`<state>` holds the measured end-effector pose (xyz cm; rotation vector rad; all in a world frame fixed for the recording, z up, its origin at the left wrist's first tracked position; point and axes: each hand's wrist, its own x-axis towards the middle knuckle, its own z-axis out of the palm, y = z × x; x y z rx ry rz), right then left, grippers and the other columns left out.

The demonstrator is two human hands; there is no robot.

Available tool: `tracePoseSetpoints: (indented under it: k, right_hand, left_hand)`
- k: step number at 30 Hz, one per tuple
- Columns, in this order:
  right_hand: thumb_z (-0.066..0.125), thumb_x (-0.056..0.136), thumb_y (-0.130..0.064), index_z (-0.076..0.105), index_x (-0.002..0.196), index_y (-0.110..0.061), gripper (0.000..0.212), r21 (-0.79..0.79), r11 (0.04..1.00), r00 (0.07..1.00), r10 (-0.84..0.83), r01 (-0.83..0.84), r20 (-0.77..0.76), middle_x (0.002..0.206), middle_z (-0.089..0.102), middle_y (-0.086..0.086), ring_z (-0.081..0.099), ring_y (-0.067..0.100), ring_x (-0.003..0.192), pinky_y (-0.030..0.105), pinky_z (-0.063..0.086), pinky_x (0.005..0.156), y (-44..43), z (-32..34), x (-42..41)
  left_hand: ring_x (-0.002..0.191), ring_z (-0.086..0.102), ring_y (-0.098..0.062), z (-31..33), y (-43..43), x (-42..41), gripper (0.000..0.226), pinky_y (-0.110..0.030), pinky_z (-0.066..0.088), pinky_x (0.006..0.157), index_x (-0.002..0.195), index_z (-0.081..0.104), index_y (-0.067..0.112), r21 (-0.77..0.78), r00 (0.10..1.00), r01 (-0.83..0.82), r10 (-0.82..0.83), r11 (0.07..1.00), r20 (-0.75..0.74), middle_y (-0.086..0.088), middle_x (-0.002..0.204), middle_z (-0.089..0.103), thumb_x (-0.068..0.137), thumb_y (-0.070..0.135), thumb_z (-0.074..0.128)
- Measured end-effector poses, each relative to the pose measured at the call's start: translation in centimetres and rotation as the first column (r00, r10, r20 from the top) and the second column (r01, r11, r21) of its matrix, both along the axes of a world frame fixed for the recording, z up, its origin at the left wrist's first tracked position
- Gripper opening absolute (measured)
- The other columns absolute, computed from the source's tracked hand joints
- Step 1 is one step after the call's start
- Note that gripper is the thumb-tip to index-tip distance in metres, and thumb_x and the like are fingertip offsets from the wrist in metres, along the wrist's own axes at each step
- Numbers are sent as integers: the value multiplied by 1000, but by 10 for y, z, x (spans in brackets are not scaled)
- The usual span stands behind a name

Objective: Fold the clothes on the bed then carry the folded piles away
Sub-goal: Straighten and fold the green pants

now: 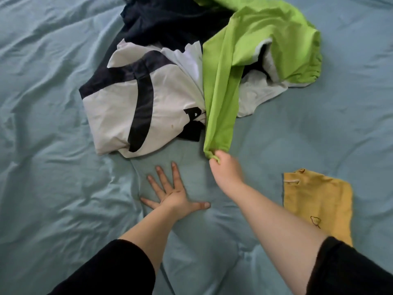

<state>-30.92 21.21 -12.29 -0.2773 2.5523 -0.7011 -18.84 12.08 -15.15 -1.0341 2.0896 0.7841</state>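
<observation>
We have only the yellow cloth (314,201) folded at four o'clock; our right hand (225,169) pinches the green garment (221,99) from the twelve o'clock heap (119,107), while our left hand (172,194) lies flat and empty on the bed (53,103).

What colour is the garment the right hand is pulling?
Bright lime green garment, seen in the head view.
</observation>
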Motion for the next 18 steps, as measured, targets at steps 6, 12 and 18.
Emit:
tracePoseSetpoints:
  k: [6, 12, 18]
  right_hand:
    - [56, 91, -24, 67, 104, -16, 19, -23, 999, 955, -30, 38, 294, 109, 70, 11, 63, 33, 102, 36, 46, 75, 35, 8, 114]
    - [50, 85, -15, 66, 76, -38, 30, -237, 970, 826, 95, 48, 556, 84, 68, -4, 54, 11, 77, 32, 47, 75, 19, 52, 194]
    - [69, 86, -32, 67, 103, -27, 18, -270, 896, 568, 25, 352, 823, 96, 70, -18, 61, -9, 84, 15, 45, 76, 52, 83, 174]
  left_hand:
    - [147, -14, -18, 22, -12, 15, 57, -63, -5, 112, 145, 13, 55, 100, 944, -220, 238, 970, -228, 11, 161, -8, 92, 57, 36]
    - [120, 46, -8, 65, 4, 18, 73, -30, 39, 102, 149, 19, 43, 388, 800, -192, 372, 902, -470, 18, 130, 44, 88, 20, 51]
    - [66, 47, -17, 94, -3, 27, 30, -28, 38, 59, 92, 63, 9, 419, 717, -334, 516, 844, -468, -2, 72, 55, 79, 3, 37]
